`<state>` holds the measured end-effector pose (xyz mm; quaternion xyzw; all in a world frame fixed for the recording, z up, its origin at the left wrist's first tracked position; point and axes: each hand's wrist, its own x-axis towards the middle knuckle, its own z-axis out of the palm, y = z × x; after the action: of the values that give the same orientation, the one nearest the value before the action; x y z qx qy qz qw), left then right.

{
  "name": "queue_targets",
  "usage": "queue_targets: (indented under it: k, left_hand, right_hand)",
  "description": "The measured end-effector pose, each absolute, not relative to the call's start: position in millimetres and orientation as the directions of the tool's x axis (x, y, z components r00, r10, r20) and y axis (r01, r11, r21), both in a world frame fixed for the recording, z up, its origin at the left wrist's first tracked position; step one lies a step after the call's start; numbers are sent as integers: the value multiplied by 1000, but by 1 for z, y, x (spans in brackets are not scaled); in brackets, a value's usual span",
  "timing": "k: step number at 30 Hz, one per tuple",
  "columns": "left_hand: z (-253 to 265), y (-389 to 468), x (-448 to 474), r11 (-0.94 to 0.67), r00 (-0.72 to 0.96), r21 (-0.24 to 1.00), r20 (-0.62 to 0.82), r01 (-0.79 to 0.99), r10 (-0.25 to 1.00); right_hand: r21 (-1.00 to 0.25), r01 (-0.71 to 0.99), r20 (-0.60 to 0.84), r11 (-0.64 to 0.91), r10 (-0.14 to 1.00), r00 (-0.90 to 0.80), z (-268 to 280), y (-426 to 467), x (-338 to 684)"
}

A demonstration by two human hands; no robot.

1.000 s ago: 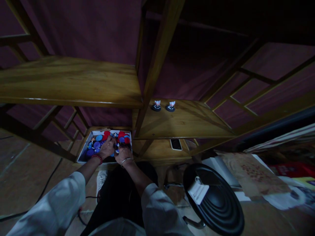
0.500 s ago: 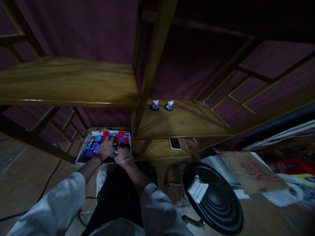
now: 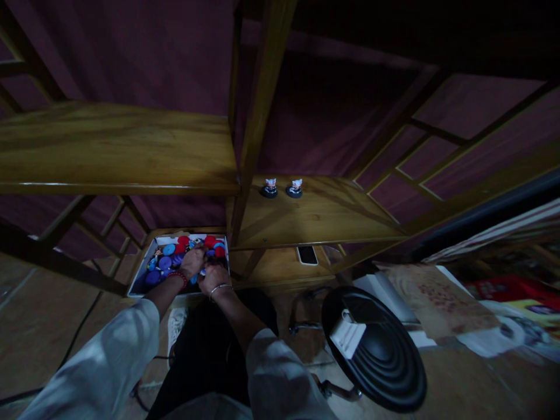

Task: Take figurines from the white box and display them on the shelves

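A shallow white box (image 3: 136, 279) on the low left shelf holds several small figurines with round blue, purple and red bases (image 3: 164, 262). Both my hands reach into its right half and sit close together, near one another's fingertips. My left hand (image 3: 192, 261), with a red bead bracelet at the wrist, has its fingers curled down among the figurines. Beside it my right hand (image 3: 213, 276), wearing a silver bangle, is closed too. Dim light and the hands themselves hide what lies between the fingers. Two small white-and-black figurines (image 3: 270, 188) stand on dark round bases on the right shelf.
A wooden post (image 3: 258, 99) parts the left shelf (image 3: 114, 146) from the right one (image 3: 324, 210). A phone (image 3: 307, 255) lies on the lower shelf. At right stands a black round stool (image 3: 394, 356) with a white tag-like item (image 3: 349, 335) on it. Cables (image 3: 81, 326) run across the floor.
The whole view has shifted slightly, so the shelves and box appear further left. My hands stay together in the box, my left hand slightly nearer to my right.
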<state>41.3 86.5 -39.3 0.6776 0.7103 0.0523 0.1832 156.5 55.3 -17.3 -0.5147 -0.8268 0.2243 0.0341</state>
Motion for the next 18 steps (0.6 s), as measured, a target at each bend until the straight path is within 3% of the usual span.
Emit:
queue_targets:
  k: [12, 18]
  left_hand:
    - [-37, 75, 42, 258, -219, 541, -138, 800, 966]
    - [-15, 58, 43, 325, -247, 789, -225, 521, 942]
  right_hand:
    - [-453, 816, -108, 360, 886, -450, -12, 51, 160]
    - [-608, 729, -25, 315, 910, -415, -18, 56, 164]
